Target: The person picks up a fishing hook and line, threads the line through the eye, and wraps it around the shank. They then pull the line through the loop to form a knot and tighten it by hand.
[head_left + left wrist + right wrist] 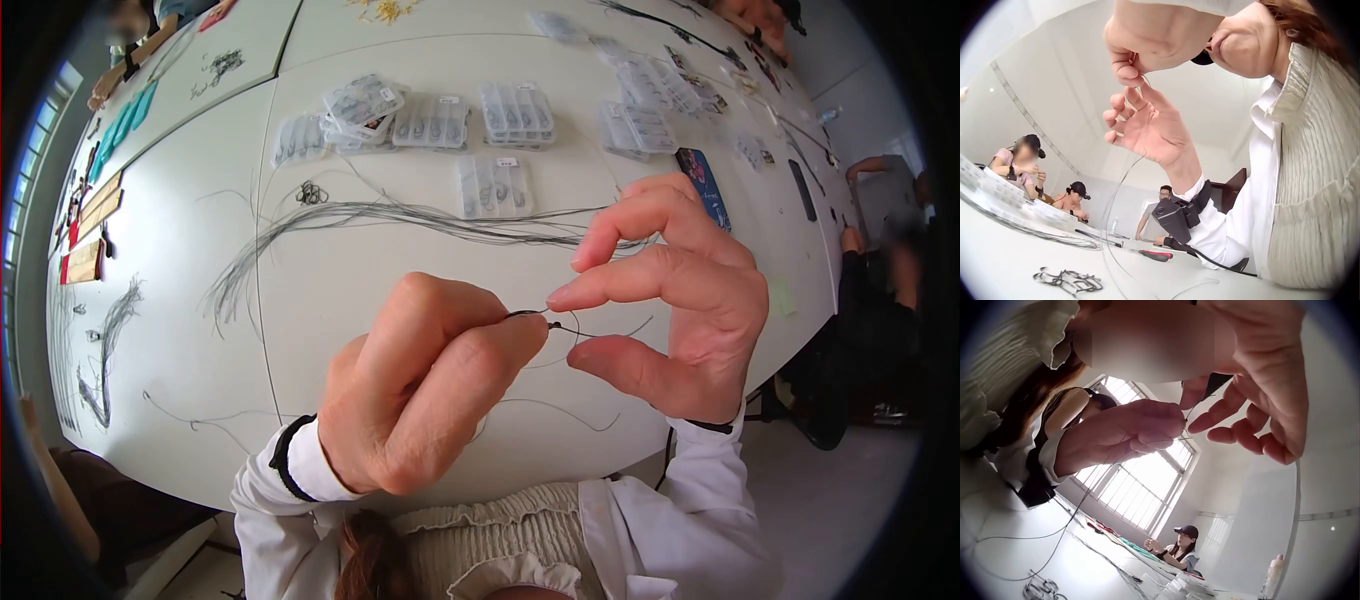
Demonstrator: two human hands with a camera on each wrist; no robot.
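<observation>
My left hand (430, 385) pinches a small dark fishing hook (554, 325) between thumb and forefinger, most of it hidden in the fingers. Thin fishing line (630, 332) runs out from the hook and bends in a small loop near the right fingertips. My right hand (695, 290) is just to the right, thumb and forefinger apart on either side of the line, other fingers loosely bent. From the left wrist, the line (1107, 219) hangs down toward the table. Both hands are held above the table, close together.
A bundle of dark line strands (400, 212) lies across the table beyond the hands, beside a small pile of black hooks (311, 192). Clear plastic boxes (430, 122) are stacked farther back. A phone (705, 188) lies at the right. Other people sit around the table.
</observation>
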